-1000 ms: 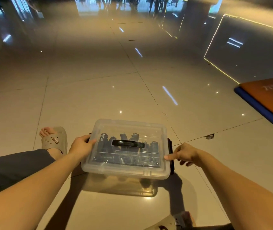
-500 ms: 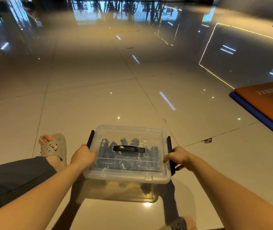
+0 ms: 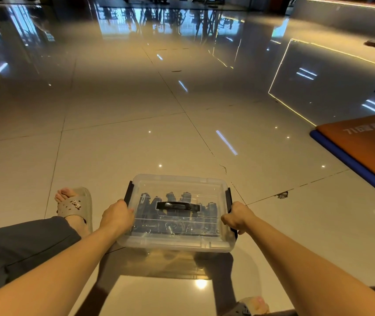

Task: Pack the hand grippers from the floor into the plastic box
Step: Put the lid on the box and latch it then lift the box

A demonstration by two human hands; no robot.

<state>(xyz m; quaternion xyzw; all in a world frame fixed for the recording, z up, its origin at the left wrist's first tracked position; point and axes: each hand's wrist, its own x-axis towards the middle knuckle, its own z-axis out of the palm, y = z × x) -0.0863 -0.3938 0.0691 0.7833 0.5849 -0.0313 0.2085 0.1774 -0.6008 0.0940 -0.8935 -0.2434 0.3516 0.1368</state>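
A clear plastic box (image 3: 177,244) with its clear lid on and a black carry handle (image 3: 177,205) on top stands on the tiled floor between my feet. Several dark hand grippers (image 3: 159,202) with metal springs lie inside, seen through the lid. My left hand (image 3: 117,216) curls over the black latch (image 3: 128,192) on the box's left side. My right hand (image 3: 236,216) curls over the black latch (image 3: 228,198) on the right side.
My left foot in a beige slipper (image 3: 76,205) is left of the box, my right slipper (image 3: 249,306) at the bottom edge. An orange mat with a blue rim (image 3: 368,151) lies at the right. Glossy tiles (image 3: 136,99) stretch ahead.
My right hand went from pointing at the right side of the lid to curling over the right latch. My left hand closed round the left latch. The camera tilted up slightly.
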